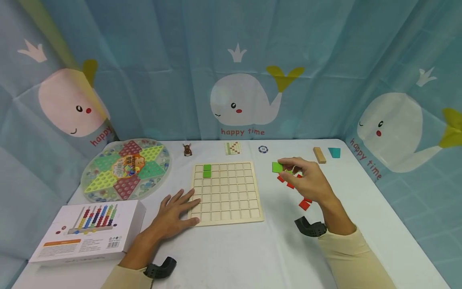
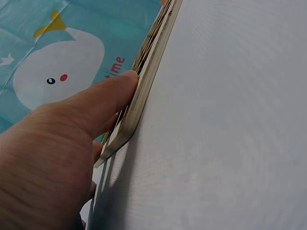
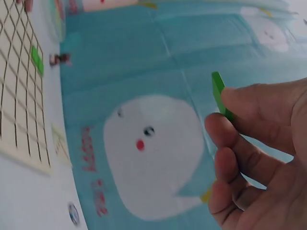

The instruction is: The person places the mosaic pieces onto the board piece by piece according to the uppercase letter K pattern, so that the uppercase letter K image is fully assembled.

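1. White card, glossy: the box (image 1: 90, 232) at the bench's near left edge shows an abacus picture and lies well clear of both your hands.
2. Behind it sits the round checkers tray (image 1: 126, 169), a plastic disc with a green-and-red star and glass marbles.
3. Your left hand (image 1: 174, 215) lies flat on the bench (image 1: 231, 257), its fingers (image 1: 187, 198) straight and spread, holding nothing. The left wrist view shows the thumb (image 2: 103, 103) pressed against the edge of the board (image 2: 144, 86) near its corner.
4. That board (image 1: 225, 191) is pale plywood, square, cut into a grid of shallow cells. Two green tiles (image 1: 207, 170) already fill cells in its far left corner, one in front of the other.
5. The relation that matters: the free cells lie to the left of your right hand (image 1: 308, 180), so this hand is the nearer one to work from.
6. Its fingers (image 3: 240, 143) are clamped on a green tile (image 1: 277, 167), thin, flat and square, held above the bench just right of the board's far corner. In the right wrist view the tile (image 3: 219, 93) shows edge-on between thumb and forefinger.
7. Red tiles (image 1: 304, 204) lie loose under and beside that hand.
8. Far right: a wood block (image 1: 319, 155) and a teal piece (image 1: 334, 152) lie side by side, well apart from the tiles.
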`<state>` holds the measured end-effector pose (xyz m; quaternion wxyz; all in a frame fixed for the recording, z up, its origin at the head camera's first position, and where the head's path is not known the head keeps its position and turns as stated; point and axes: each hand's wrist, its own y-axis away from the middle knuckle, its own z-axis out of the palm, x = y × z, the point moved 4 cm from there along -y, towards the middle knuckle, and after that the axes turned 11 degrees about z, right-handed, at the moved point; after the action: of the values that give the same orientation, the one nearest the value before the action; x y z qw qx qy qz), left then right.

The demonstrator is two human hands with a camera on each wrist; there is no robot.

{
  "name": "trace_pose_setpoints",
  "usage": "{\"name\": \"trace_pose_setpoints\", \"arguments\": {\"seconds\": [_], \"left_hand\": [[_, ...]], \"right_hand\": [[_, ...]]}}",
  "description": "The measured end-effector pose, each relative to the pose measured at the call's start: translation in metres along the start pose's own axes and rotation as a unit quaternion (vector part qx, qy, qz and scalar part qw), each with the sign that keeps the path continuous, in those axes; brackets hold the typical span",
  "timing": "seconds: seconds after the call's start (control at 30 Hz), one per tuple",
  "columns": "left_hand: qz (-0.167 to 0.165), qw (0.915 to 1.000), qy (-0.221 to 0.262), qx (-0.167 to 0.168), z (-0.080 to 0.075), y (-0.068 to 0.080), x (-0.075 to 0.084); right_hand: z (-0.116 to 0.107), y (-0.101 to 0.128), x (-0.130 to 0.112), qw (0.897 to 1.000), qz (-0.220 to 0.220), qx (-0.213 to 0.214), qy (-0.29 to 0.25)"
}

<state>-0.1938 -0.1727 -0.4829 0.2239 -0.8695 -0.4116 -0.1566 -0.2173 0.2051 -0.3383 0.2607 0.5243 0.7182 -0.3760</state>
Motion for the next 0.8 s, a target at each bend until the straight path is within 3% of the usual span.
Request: {"name": "trace_pose_setpoints", "arguments": {"seconds": [0.47, 0.8], "left_hand": [[0.007, 0.9999, -0.007, 0.003, -0.001, 0.0, 0.0], [-0.005, 0.9999, -0.009, -0.01, -0.001, -0.001, 0.002]], "right_hand": [[0.083, -0.035, -0.015, 0.996, -0.003, -0.062, -0.07], [0.147, -0.056, -0.013, 0.994, 0.015, -0.096, -0.053]]}}
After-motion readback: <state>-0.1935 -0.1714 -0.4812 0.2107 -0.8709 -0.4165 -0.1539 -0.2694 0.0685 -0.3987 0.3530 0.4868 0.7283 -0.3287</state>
